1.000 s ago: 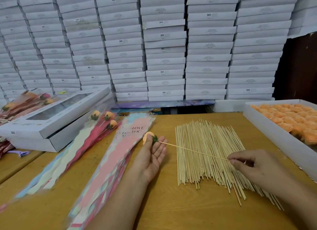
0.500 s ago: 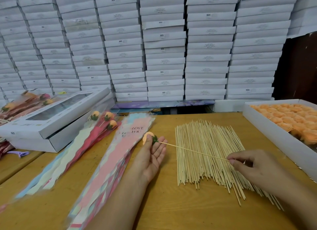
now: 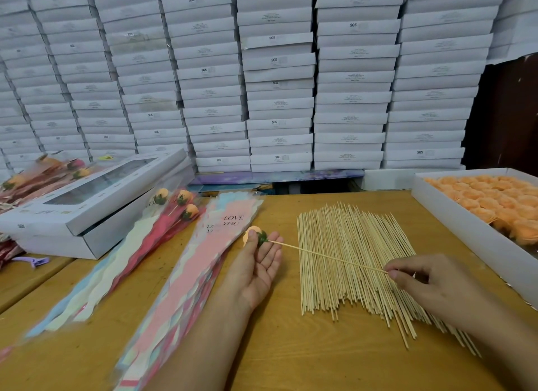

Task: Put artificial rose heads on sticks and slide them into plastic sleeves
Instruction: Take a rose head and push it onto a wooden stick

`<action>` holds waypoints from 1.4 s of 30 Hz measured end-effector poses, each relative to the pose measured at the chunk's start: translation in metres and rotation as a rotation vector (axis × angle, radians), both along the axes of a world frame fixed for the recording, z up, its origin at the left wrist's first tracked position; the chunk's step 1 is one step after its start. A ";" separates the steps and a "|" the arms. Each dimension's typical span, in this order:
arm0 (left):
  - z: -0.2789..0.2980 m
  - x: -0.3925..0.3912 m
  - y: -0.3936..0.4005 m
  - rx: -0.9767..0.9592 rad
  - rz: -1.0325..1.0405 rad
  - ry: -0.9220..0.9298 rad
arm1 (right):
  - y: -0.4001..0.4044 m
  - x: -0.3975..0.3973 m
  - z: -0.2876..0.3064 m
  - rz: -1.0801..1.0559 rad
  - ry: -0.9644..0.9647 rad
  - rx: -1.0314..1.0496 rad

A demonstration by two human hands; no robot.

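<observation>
My left hand (image 3: 259,265) pinches an orange rose head (image 3: 252,235) with a green base between thumb and fingers, palm up. A thin wooden stick (image 3: 329,256) runs from that base to my right hand (image 3: 428,283), which pinches its other end above the pile of sticks (image 3: 349,262). A stack of pink "LOVE YOU" plastic sleeves (image 3: 186,283) lies just left of my left hand. Three sleeved roses (image 3: 177,201) lie further left.
A white tray (image 3: 465,230) of orange rose heads (image 3: 495,204) stands at the right edge. White window boxes (image 3: 96,198) are stacked at the left, with more sleeved roses behind them. A wall of stacked white boxes (image 3: 276,79) fills the back. A purple clip (image 3: 32,261) lies at far left.
</observation>
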State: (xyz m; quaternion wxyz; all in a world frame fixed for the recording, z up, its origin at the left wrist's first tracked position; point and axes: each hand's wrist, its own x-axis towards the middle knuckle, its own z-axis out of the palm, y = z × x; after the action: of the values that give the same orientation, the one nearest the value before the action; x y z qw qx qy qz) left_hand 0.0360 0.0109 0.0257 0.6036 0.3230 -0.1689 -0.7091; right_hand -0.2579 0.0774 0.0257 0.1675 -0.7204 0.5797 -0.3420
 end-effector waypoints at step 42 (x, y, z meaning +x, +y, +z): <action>0.000 -0.001 0.002 -0.003 -0.005 -0.028 | -0.004 -0.003 -0.004 0.009 0.021 -0.027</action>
State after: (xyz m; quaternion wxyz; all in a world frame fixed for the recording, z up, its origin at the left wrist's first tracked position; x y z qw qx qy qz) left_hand 0.0354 0.0133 0.0257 0.6000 0.3314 -0.1793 -0.7057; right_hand -0.2608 0.0736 0.0216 0.1533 -0.7287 0.5734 -0.3417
